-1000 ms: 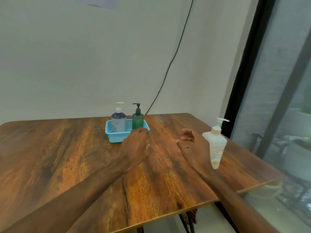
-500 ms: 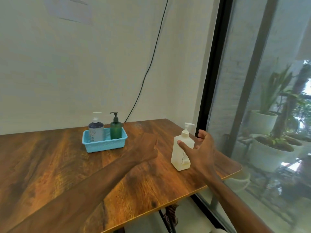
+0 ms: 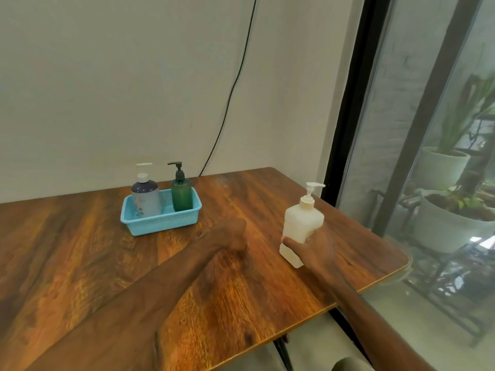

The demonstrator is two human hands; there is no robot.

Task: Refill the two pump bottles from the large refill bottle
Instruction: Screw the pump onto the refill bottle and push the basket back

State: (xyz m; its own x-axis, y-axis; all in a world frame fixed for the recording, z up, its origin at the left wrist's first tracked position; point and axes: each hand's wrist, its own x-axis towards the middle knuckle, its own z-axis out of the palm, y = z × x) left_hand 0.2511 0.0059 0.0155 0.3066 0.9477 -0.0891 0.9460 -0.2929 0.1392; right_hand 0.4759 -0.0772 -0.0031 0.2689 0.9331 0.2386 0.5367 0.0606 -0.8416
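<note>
1. The refill bottle (image 3: 301, 226), white and with its pump head fitted, stood near the right edge of the table (image 3: 80, 250), well apart from the basket (image 3: 163, 223). This position placed it directly within reach of the right grip (image 3: 313, 249).
2. The right grip was closed round the lower body of the refill bottle. The thumb lay across the front, and the fingers passed behind and were hidden. So low a hold probably served to steady a full, heavy bottle for lifting. Whether the base had left the table could not be told.
3. The left grip (image 3: 227, 234) rested on the table between the basket and the refill bottle. Its fingers were curled under into a fist and held nothing visible. It appeared idle, placed where it could reach either a pump bottle or a cap.
4. The purple bottle (image 3: 146, 198) and the green bottle (image 3: 182, 194) stood upright side by side in the basket near the wall, both with pumps on. The basket kept the pair together, presumably for carrying.
5. The task was judged to be at its start, since no bottle was open and nothing had been poured. The pump heads had to come off before any pouring.
</note>
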